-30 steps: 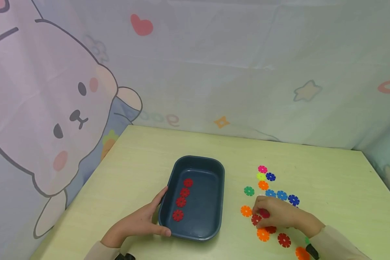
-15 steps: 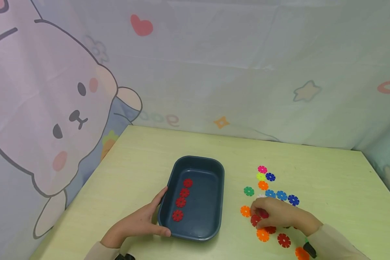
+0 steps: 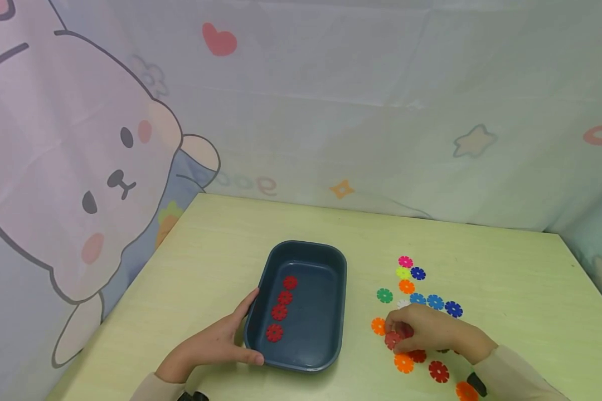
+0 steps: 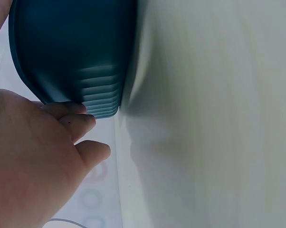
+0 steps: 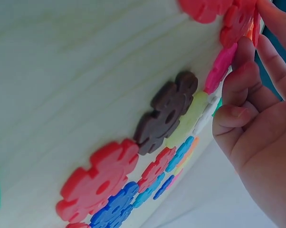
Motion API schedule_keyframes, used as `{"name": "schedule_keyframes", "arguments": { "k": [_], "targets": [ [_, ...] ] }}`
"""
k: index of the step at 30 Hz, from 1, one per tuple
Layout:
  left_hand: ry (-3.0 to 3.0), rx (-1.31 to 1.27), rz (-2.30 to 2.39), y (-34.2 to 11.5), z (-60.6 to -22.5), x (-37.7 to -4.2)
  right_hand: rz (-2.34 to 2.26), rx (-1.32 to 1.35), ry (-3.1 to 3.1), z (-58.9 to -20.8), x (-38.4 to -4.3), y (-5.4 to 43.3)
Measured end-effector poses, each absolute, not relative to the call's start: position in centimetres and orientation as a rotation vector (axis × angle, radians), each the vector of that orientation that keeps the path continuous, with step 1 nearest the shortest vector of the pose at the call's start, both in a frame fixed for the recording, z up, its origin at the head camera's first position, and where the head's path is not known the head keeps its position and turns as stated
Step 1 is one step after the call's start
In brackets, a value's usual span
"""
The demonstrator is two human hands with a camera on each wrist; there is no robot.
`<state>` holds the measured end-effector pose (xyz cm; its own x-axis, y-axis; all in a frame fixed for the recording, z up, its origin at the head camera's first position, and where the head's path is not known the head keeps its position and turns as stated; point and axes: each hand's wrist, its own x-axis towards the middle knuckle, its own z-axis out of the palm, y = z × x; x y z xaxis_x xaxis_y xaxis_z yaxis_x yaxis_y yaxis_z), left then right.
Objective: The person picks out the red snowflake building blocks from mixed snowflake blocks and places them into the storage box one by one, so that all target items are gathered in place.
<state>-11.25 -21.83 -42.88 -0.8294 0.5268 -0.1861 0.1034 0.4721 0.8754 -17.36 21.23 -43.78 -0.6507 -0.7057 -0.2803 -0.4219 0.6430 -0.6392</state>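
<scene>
My left hand (image 3: 215, 340) grips the left side of a dark blue tray (image 3: 342, 334), with the thumb at its near corner. In the left wrist view its fingers (image 4: 81, 126) are bent against the tray's outer wall (image 4: 100, 90). Several red snowflake discs (image 3: 279, 312) lie in a line inside the tray. Right of the tray, my right hand (image 3: 426, 328) pinches a red notched snowflake disc (image 3: 392, 340) between thumb and fingers. In the right wrist view that disc (image 5: 256, 23) shows edge-on by the fingertips, and other discs lie beneath the hand.
Scattered around the right hand are flat snowflake discs: orange (image 3: 403, 363), green (image 3: 384, 296), light blue (image 3: 435, 302), pink (image 3: 405, 262) and red (image 3: 438, 371). A brown disc (image 5: 166, 114) shows in the right wrist view. A printed curtain (image 3: 381, 111) hangs behind the table (image 3: 231, 223).
My right hand has shifted slightly left, and the red disc in its fingers has moved left and tilted. The near orange disc has slid a little left. The left hand and tray stay put.
</scene>
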Motion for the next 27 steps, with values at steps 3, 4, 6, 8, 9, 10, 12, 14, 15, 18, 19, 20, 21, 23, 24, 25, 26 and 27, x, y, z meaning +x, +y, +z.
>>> {"name": "schedule_keyframes", "arguments": {
  "k": [3,4,6,8,9,10,12,14,15,18,19,20,21,23,24,25,26,27],
  "targets": [
    [2.293,0.528,1.314,-21.83,-42.91,-11.26,-0.733,-0.88,2.346,-43.83,-17.37,21.27],
    [2.295,0.528,1.313,-21.84,-42.92,-11.26,-0.732,-0.88,2.347,-43.86,-17.37,21.28],
    [2.298,0.527,1.311,-21.84,-42.95,-11.26,-0.727,-0.874,2.352,-43.87,-17.35,21.28],
    [2.303,0.528,1.309,-21.85,-42.99,-11.24,-0.723,-0.876,2.356,-43.87,-17.33,21.29],
    [2.305,0.528,1.308,-21.86,-43.0,-11.23,-0.72,-0.875,2.357,-43.85,-17.32,21.29],
    [2.308,0.527,1.307,-21.86,-43.02,-11.22,-0.719,-0.872,2.357,-43.81,-17.29,21.28],
    [2.311,0.529,1.305,-21.86,-43.05,-11.21,-0.716,-0.874,2.356,-43.73,-17.24,21.27],
    [2.313,0.531,1.304,-21.87,-43.07,-11.2,-0.714,-0.872,2.354,-43.62,-17.18,21.23],
    [2.312,0.531,1.304,-21.87,-43.07,-11.2,-0.714,-0.874,2.353,-43.57,-17.15,21.23],
    [2.309,0.532,1.307,-21.9,-43.08,-11.22,-0.709,-0.881,2.356,-43.49,-17.12,21.18],
    [2.309,0.532,1.307,-21.9,-43.08,-11.22,-0.706,-0.876,2.358,-43.46,-17.11,21.15],
    [2.307,0.53,1.308,-21.91,-43.08,-11.23,-0.704,-0.871,2.36,-43.45,-17.11,21.13],
    [2.306,0.53,1.308,-21.91,-43.07,-11.24,-0.699,-0.868,2.364,-43.47,-17.12,21.12],
    [2.303,0.529,1.308,-21.92,-43.06,-11.26,-0.696,-0.861,2.367,-43.5,-17.15,21.09],
    [2.301,0.529,1.308,-21.92,-43.05,-11.27,-0.697,-0.858,2.369,-43.5,-17.15,21.08],
    [2.3,0.53,1.306,-21.91,-43.03,-11.29,-0.698,-0.855,2.371,-43.48,-17.14,21.08],
    [2.298,0.53,1.306,-21.9,-43.01,-11.3,-0.703,-0.855,2.37,-43.48,-17.17,21.07],
    [2.297,0.532,1.305,-21.89,-43.0,-11.32,-0.711,-0.855,2.369,-43.43,-17.19,21.05]
  ]
}}
